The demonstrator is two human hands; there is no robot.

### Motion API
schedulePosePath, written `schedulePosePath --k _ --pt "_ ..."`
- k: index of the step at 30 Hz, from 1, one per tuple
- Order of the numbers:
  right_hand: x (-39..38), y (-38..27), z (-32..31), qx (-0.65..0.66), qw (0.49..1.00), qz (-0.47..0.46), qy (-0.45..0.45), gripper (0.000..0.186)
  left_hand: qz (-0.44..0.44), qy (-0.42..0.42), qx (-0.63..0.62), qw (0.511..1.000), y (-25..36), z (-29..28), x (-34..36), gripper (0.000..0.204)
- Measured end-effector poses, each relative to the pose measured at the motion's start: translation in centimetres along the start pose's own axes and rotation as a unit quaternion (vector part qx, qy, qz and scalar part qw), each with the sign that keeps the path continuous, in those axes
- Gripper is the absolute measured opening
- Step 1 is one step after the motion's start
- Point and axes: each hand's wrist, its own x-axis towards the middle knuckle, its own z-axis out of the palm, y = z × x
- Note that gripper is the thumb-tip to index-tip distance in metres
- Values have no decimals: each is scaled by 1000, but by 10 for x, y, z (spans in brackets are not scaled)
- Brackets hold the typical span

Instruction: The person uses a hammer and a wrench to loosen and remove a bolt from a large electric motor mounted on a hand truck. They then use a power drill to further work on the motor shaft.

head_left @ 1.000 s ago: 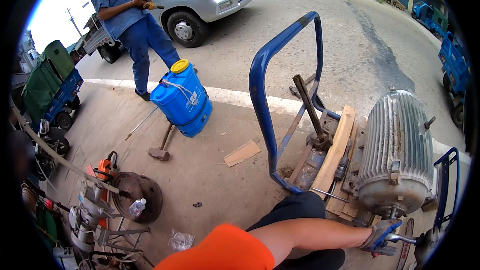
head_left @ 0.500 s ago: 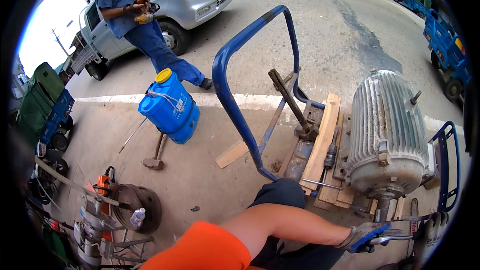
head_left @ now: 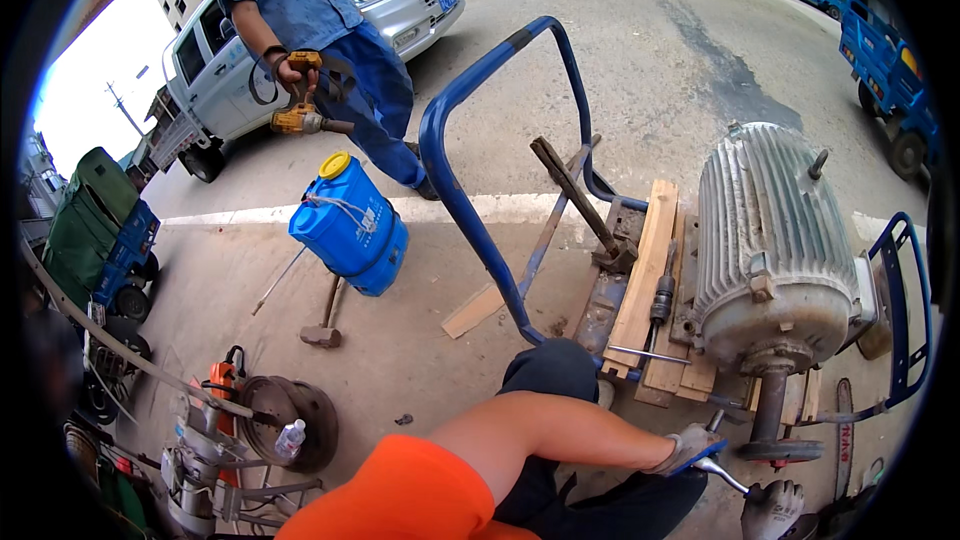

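Note:
My left hand [head_left: 690, 447], in a grey and blue work glove, is closed round the head end of a shiny metal ratchet wrench [head_left: 725, 475]. A short metal piece sticks up beyond its fingers. My right hand [head_left: 772, 510], in a light grey glove, is wrapped round the dark handle end, low at the right. Just beyond both hands is the shaft [head_left: 769, 405] of a big grey finned electric motor [head_left: 775, 240], with a dark round disc [head_left: 780, 451] at its lower end. Neither hand touches the motor.
A blue tube-frame cart [head_left: 455, 130] carries wooden boards [head_left: 645, 275] and a long-handled tool [head_left: 661, 300]. Left stand a blue sprayer tank [head_left: 350, 230], a sledgehammer [head_left: 322, 334] and a rusty wheel rim [head_left: 315, 415]. A co-worker [head_left: 300, 0] holds a yellow cordless impact wrench [head_left: 298, 118].
Both my hands have moved left and nearer to me with the ratchet wrench, whose handle now slants down to the right. The co-worker has stepped closer and lowered the impact wrench in one hand.

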Motion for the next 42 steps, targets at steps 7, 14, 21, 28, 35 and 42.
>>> schedulePosePath --k 7,14,21,28,35,42 --pt "-21 1 8 -5 1000 25 -12 34 -6 -33 -124 992 -14 6 21 18" --pt "-32 23 34 64 980 172 -79 24 23 -75 -131 988 18 1 13 17" --pt "-23 44 50 37 983 175 -51 23 36 -146 32 988 46 -8 14 23" --pt "-14 13 38 122 976 176 27 24 179 -29 379 908 105 -10 -43 35" --pt "13 -1 16 191 968 121 107 24 93 -173 83 977 136 -33 -91 34" --pt "63 -4 -8 135 985 85 65 20 129 -80 -44 987 124 -34 -84 33"
